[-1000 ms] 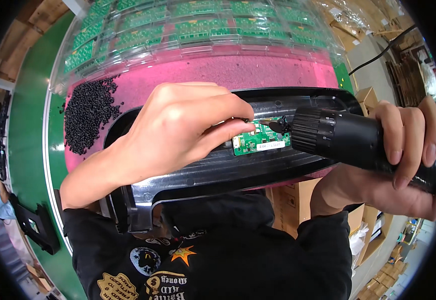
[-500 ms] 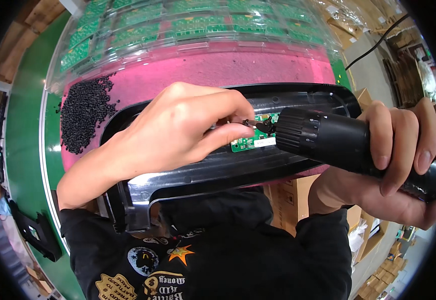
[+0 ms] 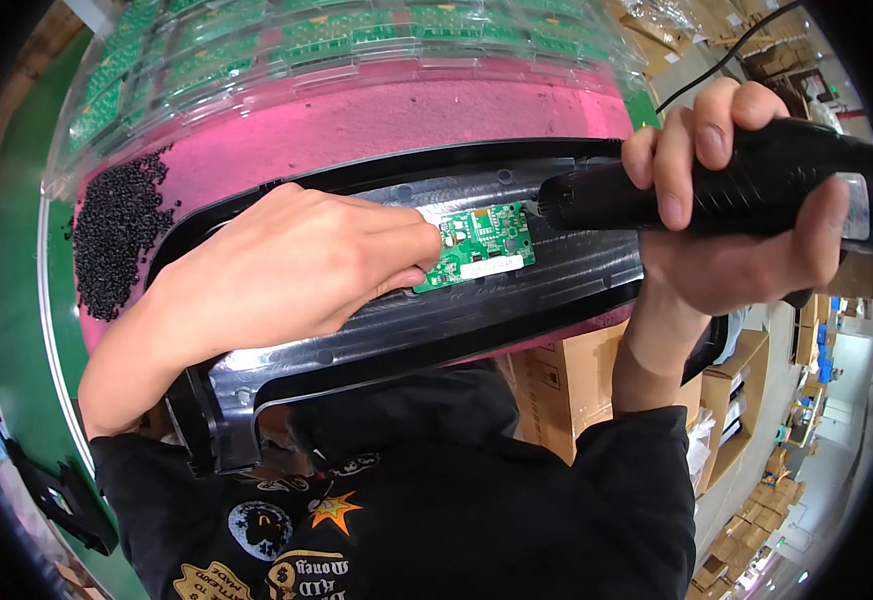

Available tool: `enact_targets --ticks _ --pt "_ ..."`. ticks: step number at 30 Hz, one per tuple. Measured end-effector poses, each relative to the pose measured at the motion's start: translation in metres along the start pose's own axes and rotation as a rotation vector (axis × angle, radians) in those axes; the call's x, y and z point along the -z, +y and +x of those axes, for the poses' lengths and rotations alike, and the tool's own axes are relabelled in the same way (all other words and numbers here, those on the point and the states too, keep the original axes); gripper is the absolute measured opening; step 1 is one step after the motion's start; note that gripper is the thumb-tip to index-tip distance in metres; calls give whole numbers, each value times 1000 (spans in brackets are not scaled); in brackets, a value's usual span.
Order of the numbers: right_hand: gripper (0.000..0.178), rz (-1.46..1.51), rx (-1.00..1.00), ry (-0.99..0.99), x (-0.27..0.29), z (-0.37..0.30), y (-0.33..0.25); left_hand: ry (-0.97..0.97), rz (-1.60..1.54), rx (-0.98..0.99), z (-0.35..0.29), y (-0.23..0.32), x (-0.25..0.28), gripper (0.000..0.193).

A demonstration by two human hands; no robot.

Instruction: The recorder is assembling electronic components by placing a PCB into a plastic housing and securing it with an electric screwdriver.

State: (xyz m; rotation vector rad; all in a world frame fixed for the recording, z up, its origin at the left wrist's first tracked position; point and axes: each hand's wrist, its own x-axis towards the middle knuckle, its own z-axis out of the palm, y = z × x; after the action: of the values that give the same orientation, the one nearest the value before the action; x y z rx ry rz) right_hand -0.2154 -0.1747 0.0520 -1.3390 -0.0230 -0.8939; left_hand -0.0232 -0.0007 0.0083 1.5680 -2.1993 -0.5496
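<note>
Flat green PCB (image 3: 481,243), ribbed blk housing (image 3: 516,295)

Setting: factory assembly station beside a storage area. Evidence: clear trays of green circuit boards (image 3: 356,40) stacked along the back of the desk (image 3: 16,280); pink foam mat (image 3: 376,125) with a heap of small black screws (image 3: 116,235); stacked cardboard boxes (image 3: 746,400) at lower right.

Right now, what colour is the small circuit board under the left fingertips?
Green, with a white label, on the circuit board; head view shows it best.
</note>
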Motion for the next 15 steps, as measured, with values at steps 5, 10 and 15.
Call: enact_targets --ticks 5,10,15 --pt "64 -2 7 5 5 1 4 -23 -71 50 2 2 2 11" --pt "64 -5 31 -127 8 7 14 -4 -146 88 1 2 1 8" --pt "64 -14 -79 -266 11 22 16 -73 -119 221 -2 6 5 7"
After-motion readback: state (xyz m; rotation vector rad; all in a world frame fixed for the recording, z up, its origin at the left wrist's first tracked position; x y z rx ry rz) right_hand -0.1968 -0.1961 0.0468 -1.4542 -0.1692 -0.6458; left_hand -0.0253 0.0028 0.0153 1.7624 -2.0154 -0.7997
